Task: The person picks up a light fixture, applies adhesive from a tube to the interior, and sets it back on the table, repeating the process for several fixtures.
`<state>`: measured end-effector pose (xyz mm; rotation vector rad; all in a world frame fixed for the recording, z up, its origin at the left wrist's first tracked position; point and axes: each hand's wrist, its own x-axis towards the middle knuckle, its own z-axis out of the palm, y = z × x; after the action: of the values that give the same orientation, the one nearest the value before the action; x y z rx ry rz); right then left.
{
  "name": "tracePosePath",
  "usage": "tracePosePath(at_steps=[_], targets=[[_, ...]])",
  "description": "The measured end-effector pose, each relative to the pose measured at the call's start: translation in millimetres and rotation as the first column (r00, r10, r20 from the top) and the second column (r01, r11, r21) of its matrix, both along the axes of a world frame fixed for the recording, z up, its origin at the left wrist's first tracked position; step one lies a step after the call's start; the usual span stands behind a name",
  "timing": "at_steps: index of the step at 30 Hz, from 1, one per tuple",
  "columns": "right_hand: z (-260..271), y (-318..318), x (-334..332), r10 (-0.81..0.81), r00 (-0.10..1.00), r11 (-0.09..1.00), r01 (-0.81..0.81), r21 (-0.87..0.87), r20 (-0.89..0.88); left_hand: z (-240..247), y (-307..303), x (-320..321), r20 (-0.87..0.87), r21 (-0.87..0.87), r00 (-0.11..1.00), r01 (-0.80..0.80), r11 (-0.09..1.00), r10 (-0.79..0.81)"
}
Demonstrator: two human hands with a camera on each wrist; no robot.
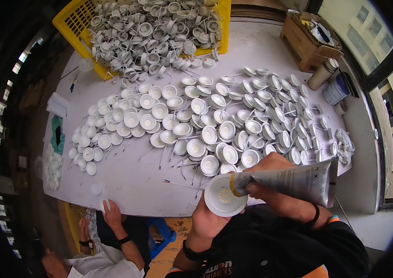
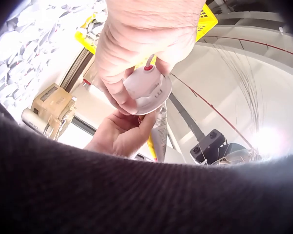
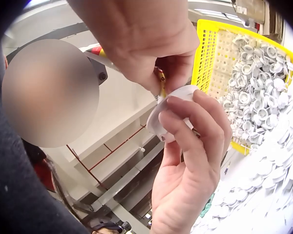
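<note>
My left hand [image 1: 208, 223] holds a white round LED downlight [image 1: 224, 198] by its underside, its face with yellow LED dots turned up. In the left wrist view the fingers curl round the downlight's body [image 2: 144, 87], where a red spot and a short wire show. My right hand [image 1: 271, 198] grips a silver squeeze tube [image 1: 293, 181] with printed text. The tube's yellow nozzle end lies right at the rim of the downlight. From the right wrist view, the right-hand fingers pinch close to the edge of the tilted downlight [image 3: 158, 122].
Many white downlights [image 1: 147, 121] with wires cover the table [image 1: 127, 185]. A yellow crate [image 1: 228, 28] full of lamp parts stands at the back. At right are a cardboard box [image 1: 300, 44] and a metal flask [image 1: 323, 74]. Another person's hand [image 1: 113, 217] holds a white piece at lower left.
</note>
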<state>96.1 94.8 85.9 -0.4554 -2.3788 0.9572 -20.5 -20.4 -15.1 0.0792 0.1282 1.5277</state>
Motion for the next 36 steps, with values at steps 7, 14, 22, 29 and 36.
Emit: tracePosePath(at_steps=[7,14,22,29,36], targets=[[-24.1,-20.9,-1.0,-0.358,0.929,0.502,0.106,-0.858,-0.095,-20.7,-11.7,-36.4,-0.044,-0.162,0.996,-0.089,0.983,0.083],[-35.1,-22.0,-2.8,-0.389,0.901,0.448,0.005,-0.894,-0.190,-104.6,-39.2,-125.4,-0.563,-0.452,0.806,-0.488,0.747,0.185],[-44.6,-23.6,-21.6,-0.434,0.891,0.423,0.073,-0.903,-0.131,-204.8,-72.6,-239.0,-0.760,-0.621,0.648,-0.706,0.339,-0.043],[-53.3,-14.8,-30.8,-0.447,0.891,0.388,0.114,-0.915,-0.079,-203.1,-57.9,-255.4,-0.820,0.118,-0.057,-0.990,-0.072,-0.570],[-53.4,-6.3,-37.9,-0.443,0.895,0.374,0.132,-0.918,-0.052,-177.4,47.8,-214.3,-0.879,-0.455,0.457,-0.723,0.520,-0.133]])
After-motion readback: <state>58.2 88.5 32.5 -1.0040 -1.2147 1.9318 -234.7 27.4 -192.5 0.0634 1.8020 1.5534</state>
